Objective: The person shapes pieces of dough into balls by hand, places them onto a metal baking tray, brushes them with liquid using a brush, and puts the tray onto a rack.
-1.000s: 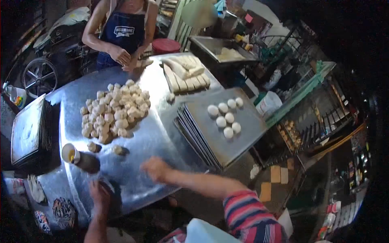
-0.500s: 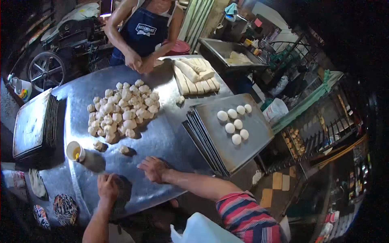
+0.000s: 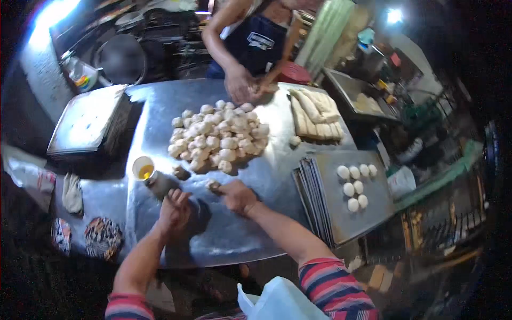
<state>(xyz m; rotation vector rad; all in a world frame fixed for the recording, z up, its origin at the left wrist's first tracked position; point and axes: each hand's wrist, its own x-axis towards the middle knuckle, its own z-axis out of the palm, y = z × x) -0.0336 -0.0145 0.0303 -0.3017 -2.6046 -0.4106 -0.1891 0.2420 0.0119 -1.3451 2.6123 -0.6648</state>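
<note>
Patterned cloths [image 3: 103, 238] are lying at the near left of the metal table [image 3: 229, 237], and a pale, glove-like cloth [image 3: 72, 194] is resting just beyond them. Farther back, a stack of dark trays [image 3: 88, 120] is standing at the left edge. A white cup [image 3: 144, 168] with something yellow inside is standing upright just beyond the left hand [image 3: 173, 210], whose fingers are curling loosely, its palm hidden, so whether they are gripping anything I cannot tell. A second lump [image 3: 180, 172] is sitting right of the cup, between this hand and the large dough pile [image 3: 218, 136].

Nearer the middle, a dough lump [image 3: 213, 185] is lying in front of the pile, at the fingertips of the right hand [image 3: 240, 197]; these fingers are bunching close together, but whether they are pinching it I cannot tell. Behind the pile, a co-worker's hands [image 3: 240, 85] are working. Farther right, dough strips [image 3: 317, 114] are lying side by side, and a tilted tray stack [image 3: 341, 226] is carrying white balls [image 3: 349, 189].

The dough lump is running slightly longer from upper left to lower right, its lower-right end facing the right hand.
</note>
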